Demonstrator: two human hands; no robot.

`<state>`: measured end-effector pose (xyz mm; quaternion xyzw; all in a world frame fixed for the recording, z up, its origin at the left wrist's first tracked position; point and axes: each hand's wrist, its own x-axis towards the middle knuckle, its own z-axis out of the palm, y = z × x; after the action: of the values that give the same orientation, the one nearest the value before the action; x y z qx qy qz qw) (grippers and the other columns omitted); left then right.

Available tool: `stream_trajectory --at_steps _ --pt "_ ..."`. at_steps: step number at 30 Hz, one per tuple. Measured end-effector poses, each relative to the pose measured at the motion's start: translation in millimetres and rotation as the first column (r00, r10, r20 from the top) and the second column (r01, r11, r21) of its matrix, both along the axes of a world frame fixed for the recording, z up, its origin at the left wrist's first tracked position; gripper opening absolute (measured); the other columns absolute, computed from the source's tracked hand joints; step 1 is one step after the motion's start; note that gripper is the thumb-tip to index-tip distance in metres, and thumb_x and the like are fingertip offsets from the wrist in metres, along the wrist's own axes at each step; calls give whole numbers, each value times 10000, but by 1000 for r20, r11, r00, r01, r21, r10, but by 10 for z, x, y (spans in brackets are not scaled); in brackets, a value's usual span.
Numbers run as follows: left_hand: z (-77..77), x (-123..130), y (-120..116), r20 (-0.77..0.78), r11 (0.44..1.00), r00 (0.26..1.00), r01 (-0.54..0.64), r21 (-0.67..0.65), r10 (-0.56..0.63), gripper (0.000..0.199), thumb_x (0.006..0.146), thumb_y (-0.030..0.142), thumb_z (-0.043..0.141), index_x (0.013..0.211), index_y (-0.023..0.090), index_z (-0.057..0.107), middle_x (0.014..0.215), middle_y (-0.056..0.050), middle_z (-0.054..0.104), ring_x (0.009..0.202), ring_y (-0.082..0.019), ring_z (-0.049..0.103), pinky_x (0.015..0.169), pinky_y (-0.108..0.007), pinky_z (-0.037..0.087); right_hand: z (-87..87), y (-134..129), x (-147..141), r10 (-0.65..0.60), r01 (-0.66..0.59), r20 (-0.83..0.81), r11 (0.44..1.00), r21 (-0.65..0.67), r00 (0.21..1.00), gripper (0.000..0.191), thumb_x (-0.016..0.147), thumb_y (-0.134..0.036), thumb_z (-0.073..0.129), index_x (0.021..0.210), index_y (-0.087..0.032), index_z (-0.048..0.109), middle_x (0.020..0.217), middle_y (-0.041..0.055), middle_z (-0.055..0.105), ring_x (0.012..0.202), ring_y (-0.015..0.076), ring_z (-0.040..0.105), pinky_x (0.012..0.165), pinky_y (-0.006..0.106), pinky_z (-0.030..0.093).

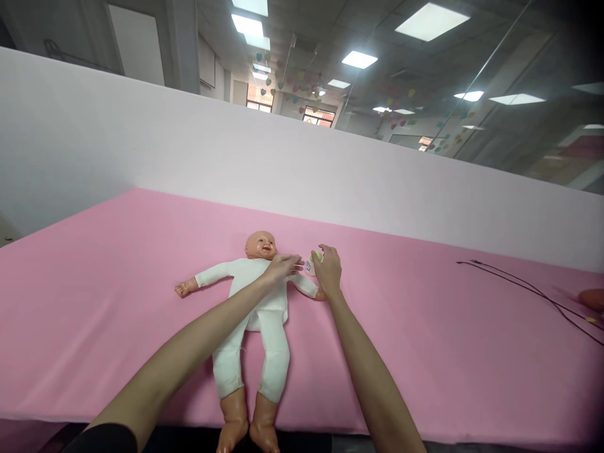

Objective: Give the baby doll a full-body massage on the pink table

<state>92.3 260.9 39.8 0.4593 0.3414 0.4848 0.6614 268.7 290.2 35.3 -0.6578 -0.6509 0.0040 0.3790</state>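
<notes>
A: Doll (261, 289), how is it laid?
B: On its back on the pink surface (406, 333). Long axis run from the near edge toward the white wall (302, 167); head pointed at the wall, feet hung past the near edge, arms spread sideways.
A: Small bottle (309, 267)?
B: Located just beyond the doll's arm, on the right. Green lid angled up and slightly right; long axis seen tilted the same way.
A: Left hand (285, 265)?
B: Held over the doll's shoulder, fingers stretched out, pointed at the bottle, nothing pinched.
A: Right hand (327, 269)?
B: Curled at the bottle, thumb set by the lid. Whether it is firmly gripped cannot be told.
</notes>
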Motion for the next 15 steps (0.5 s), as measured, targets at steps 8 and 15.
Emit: stream_trajectory --at_steps 8,15 --pt "-160 335 434 330 891 944 132 -434 21 630 1069 540 305 1337 31 559 1453 -262 548 1275 -241 624 974 -276 564 -268 113 156 210 -208 27 976 -71 977 445 947 -253 462 1357 -135 589 1393 143 625 1281 265 566 1075 402 441" --pt "-199 410 506 319 908 947 150 -391 -19 790 1025 659 288 1452 29 500 1521 -235 498 1404 -242 512 1076 -264 495 -250 23 173 231 -196 210 965 -176 950 522 999 -280 383 1482 -106 476 1555 188 479 1344 330 543 1039 460 482"
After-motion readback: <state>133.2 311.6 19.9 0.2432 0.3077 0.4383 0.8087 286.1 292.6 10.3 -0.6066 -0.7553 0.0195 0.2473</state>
